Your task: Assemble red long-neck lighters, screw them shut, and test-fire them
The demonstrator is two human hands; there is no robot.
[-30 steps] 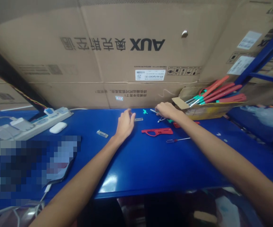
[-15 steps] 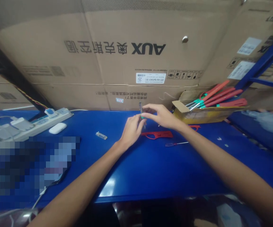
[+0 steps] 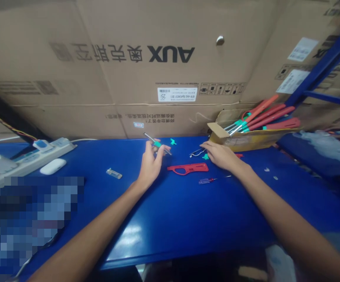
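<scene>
My left hand (image 3: 151, 163) is closed around a metal lighter tube (image 3: 150, 137) with a green collar, tilted above the table. My right hand (image 3: 221, 155) reaches down by the carton, its fingertips together on a thin wire (image 3: 197, 152). A green plastic piece (image 3: 206, 156) lies just under that hand. Another small green trigger-like piece (image 3: 173, 141) rests between the hands. In front of them is a red lighter casing half (image 3: 189, 168), with an oval trigger opening. Below it lies a screwdriver (image 3: 206, 181) with a purple handle.
A clear small fuel tank (image 3: 113, 173) lies left of my left hand. At the right stands an open carton (image 3: 249, 141) of red lighters (image 3: 268, 119). A power strip (image 3: 56, 148) and white case (image 3: 53, 166) are at left. Large cardboard (image 3: 122, 82) walls the back.
My hands have parted. The left keeps the metal tube and has tilted it leftward; the right has moved right and down to the thin wire. The view has shifted slightly.
</scene>
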